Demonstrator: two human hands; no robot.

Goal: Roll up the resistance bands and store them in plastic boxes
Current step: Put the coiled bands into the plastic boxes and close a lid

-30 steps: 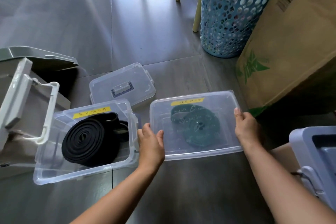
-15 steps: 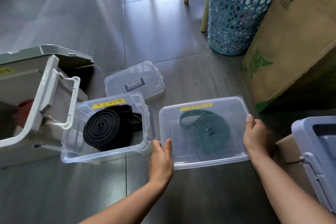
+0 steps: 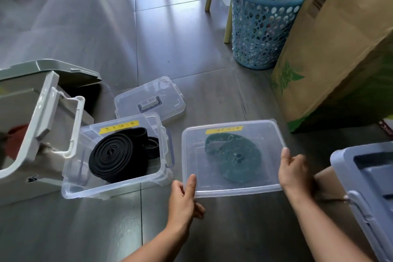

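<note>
A rolled green resistance band (image 3: pixel 234 159) lies in the right clear plastic box, seen through the clear lid (image 3: pixel 265 134) that covers it. My left hand (image 3: pixel 184 202) pinches the lid's near left corner, thumb on top. My right hand (image 3: pixel 295 172) grips the lid's right edge, thumb over the rim. To the left stands an open clear box (image 3: pixel 72 193) with a yellow label. It holds a large rolled black band (image 3: pixel 114 155) and smaller black rolls behind it.
A second clear lid (image 3: pixel 148 100) with a handle lies on the grey tiled floor behind the boxes. A grey bin (image 3: pixel 25 112) lies tipped at the left. A blue perforated basket (image 3: pixel 259 34), a cardboard box (image 3: pixel 340 49) and a blue-grey crate (image 3: pixel 365 176) stand at the right.
My left hand slid from the lid's left edge down to its near left corner. My right hand stayed on the right edge. The view shifted left.
</note>
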